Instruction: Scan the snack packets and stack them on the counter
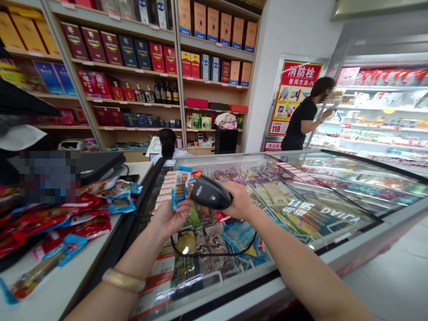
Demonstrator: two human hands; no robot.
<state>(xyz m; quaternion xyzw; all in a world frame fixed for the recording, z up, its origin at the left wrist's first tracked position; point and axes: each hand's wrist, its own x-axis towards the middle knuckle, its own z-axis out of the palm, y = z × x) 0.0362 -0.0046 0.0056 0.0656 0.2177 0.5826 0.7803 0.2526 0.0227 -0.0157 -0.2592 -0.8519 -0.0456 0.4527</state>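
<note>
My left hand (173,217) pinches the lower end of a small blue-edged snack packet (181,185), held upright above the glass-topped freezer. Wrapped round the handle of a black barcode scanner (211,192) is my right hand (239,199). The scanner's head points left, close to the packet and my left fingertips. Its black cable (214,255) loops down over the freezer glass. A gold bracelet (123,280) sits on my left wrist. Red and blue snack packets (96,200) lie piled on the white counter at the left.
The freezer (337,243) with packaged goods under its glass fills the middle and right. Behind it stand shelves of boxes and bottles (133,67). A person in black (301,118) stands by a lit refrigerated display (384,107); another dark-haired head (167,141) shows behind the freezer.
</note>
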